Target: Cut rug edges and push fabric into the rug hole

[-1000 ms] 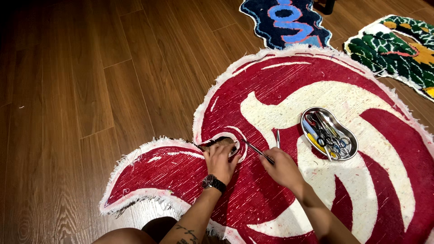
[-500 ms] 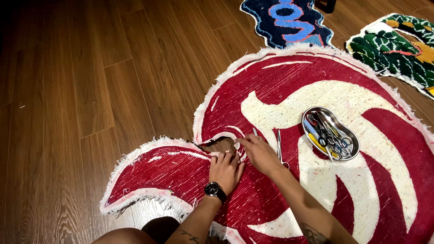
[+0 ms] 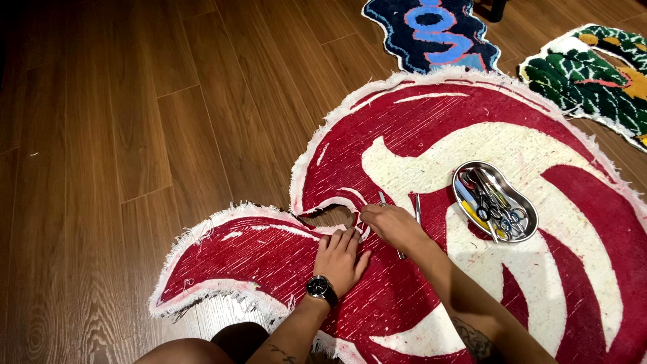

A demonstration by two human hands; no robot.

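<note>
A large red and white rug (image 3: 431, 121) lies back side up on the wooden floor. It has a small cut-out hole (image 3: 328, 215) near its left lobe. My left hand (image 3: 340, 259), with a black watch (image 3: 321, 288) on the wrist, rests flat on the red area just below the hole. My right hand (image 3: 394, 226) has its fingertips pinched on the white edge at the hole's right side. A thin metal tool (image 3: 418, 207) lies on the rug, partly under that hand.
A kidney-shaped metal tray (image 3: 460, 170) holding several scissors and tools sits on the rug to the right. A blue rug (image 3: 431, 34) and a green patterned rug (image 3: 579, 74) lie at the far side. Bare wooden floor (image 3: 135, 135) spreads to the left.
My right hand has set down the metal tool it held a second ago and has moved left to the hole's edge. The left hand has slid slightly down.
</note>
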